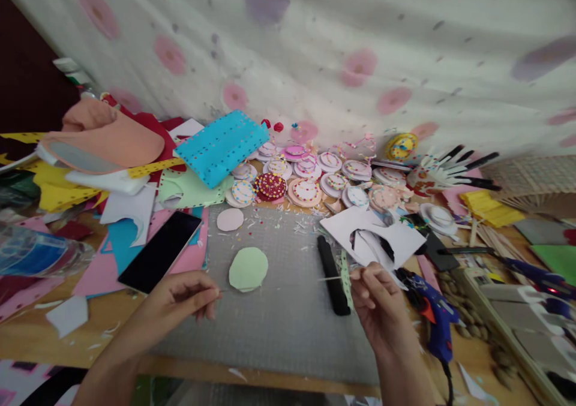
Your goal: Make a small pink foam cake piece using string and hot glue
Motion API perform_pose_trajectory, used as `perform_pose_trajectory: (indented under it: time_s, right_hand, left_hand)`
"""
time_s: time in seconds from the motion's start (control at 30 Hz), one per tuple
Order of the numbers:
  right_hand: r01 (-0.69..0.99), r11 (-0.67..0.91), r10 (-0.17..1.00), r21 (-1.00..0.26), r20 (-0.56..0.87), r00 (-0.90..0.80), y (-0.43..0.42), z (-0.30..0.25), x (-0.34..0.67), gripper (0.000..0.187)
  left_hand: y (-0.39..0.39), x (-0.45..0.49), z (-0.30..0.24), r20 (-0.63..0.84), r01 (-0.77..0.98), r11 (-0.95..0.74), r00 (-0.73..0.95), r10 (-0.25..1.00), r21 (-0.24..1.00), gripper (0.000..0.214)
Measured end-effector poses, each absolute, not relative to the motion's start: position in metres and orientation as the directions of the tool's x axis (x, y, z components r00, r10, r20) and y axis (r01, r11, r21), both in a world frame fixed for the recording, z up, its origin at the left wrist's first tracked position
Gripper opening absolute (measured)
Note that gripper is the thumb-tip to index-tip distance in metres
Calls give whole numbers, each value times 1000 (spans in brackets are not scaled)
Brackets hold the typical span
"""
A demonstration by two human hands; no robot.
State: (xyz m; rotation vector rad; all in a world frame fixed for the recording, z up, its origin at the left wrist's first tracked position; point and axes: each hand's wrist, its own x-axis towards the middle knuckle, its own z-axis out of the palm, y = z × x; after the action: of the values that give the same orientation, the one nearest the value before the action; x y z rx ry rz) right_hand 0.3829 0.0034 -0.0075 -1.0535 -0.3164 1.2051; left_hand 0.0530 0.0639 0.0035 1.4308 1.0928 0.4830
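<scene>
Low over the near half of the grey mat (279,334), two bare hands face each other, well apart. The left hand (191,295), above the mat's left side, has its thumb and fingertips drawn narrowly together; the view is too soft there to tell whether they hold anything thin. The right hand (378,301), over the mat's right side, pinches a thin pale stick (330,279) that points inward across the mat. A blue glue gun (441,322) lies just right of the mat.

Between the hands, left of the mat's middle, a light green paper circle (248,268) lies flat. Toward the mat's right edge is a black bar (332,274), with a dotted green strip (345,274) beside it. Left of the mat, a dark phone (159,251) rests at a slant on pink paper (96,274). A small pale pink disc (230,219) lies near the mat's far left corner, and a white sheet (333,223) with a hole cut in it covers the far right one.

Beyond the mat's far edge sit crowded little paper hats (306,191) trimmed with beads. A blue dotted packet (220,148) lies past the mat's far left corner. Behind the mat and everything else hangs a flowered curtain (306,40).
</scene>
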Motion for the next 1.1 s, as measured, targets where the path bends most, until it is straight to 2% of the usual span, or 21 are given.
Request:
perform_pose_trajectory:
  time_s: [0.17, 0.3, 0.57, 0.63, 0.7, 0.83, 0.9, 1.0, 1.03, 1.1]
  right_hand:
    - [-515, 74, 867, -854, -200, 456, 6, 1, 376, 23]
    - [-513, 80, 872, -855, -189, 452, 10, 3, 373, 23]
    - [-557, 182, 785, -811, -221, 578, 24, 4, 378, 26]
    - [-584, 164, 794, -795, -245, 557, 25, 7, 370, 25]
    - [-605, 139, 818, -784, -254, 516, 23, 8, 357, 24]
    - [-632, 66, 866, -772, -271, 421, 11, 8, 328, 21]
    - [-632, 27, 871, -774, -292, 396, 4, 4, 323, 20]
    - [-628, 26, 845, -778, -318, 430, -7, -3, 328, 19]
    - [-628, 36, 831, -778, -325, 451, -11, -6, 333, 19]
    - [-625, 55, 808, -779, -333, 486, -18, -12, 343, 19]
  left_hand:
    - [62, 47, 1, -268, 368, 95, 456, 849, 925, 26]
    - [56, 44, 3, -254, 415, 71, 405, 879, 907, 29]
    - [46, 29, 5, -93, 500, 60, 42, 995, 864, 46]
    - [42, 39, 3, -39, 460, 21, 30, 999, 888, 46]
    - [37, 58, 2, -17, 360, -15, 87, 996, 933, 39]
    - [22, 104, 1, -63, 83, 48, 196, 979, 995, 36]
    - [18, 116, 0, -51, 44, 42, 225, 973, 998, 31]
    - [23, 107, -6, 68, 234, -119, 216, 974, 965, 22]
    - [30, 97, -10, 148, 347, -207, 190, 971, 915, 21]
    - [49, 71, -21, 316, 614, -340, 152, 936, 713, 25]
